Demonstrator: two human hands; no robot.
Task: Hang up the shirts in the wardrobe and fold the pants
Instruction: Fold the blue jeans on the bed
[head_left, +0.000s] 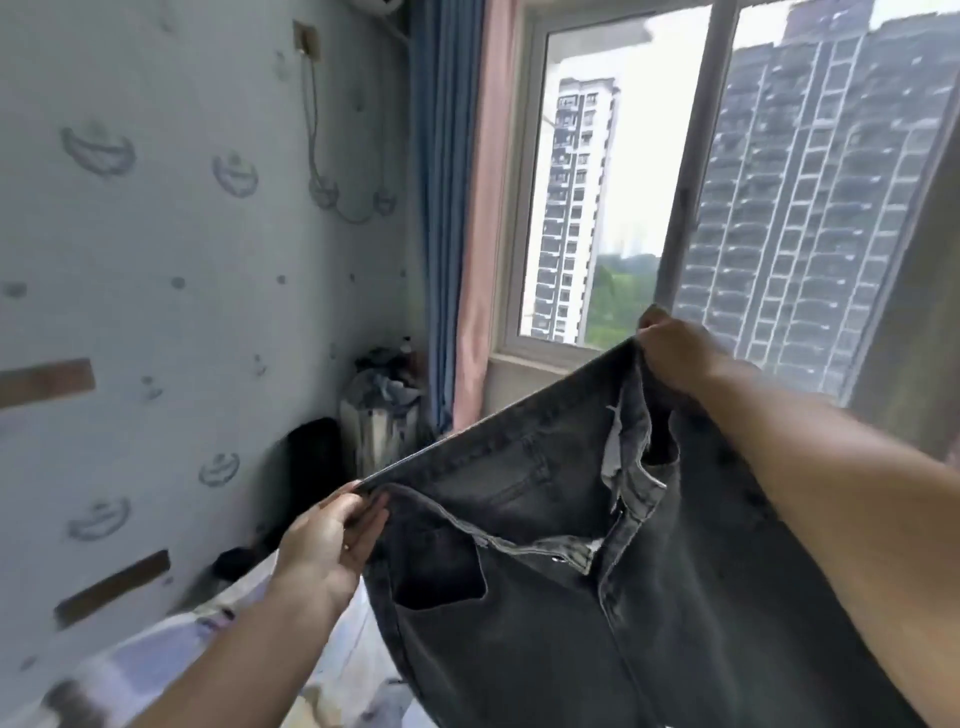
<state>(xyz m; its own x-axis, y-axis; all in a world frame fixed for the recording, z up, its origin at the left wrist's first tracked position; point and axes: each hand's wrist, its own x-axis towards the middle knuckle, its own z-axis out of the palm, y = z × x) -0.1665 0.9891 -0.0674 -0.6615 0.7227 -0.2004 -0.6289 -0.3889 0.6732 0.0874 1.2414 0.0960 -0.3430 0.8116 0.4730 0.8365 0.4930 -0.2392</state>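
Your dark grey denim pants (597, 571) hang unfolded before you, waistband stretched from your left hand (324, 540) pinching at 8 o'clock to your right hand (675, 353) gripping at 2 o'clock.

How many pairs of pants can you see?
1. A pair of dark grey denim jeans is held up in front of the window, the left hand gripping one end of the waistband and the right hand the other. More may lie hidden out of view.
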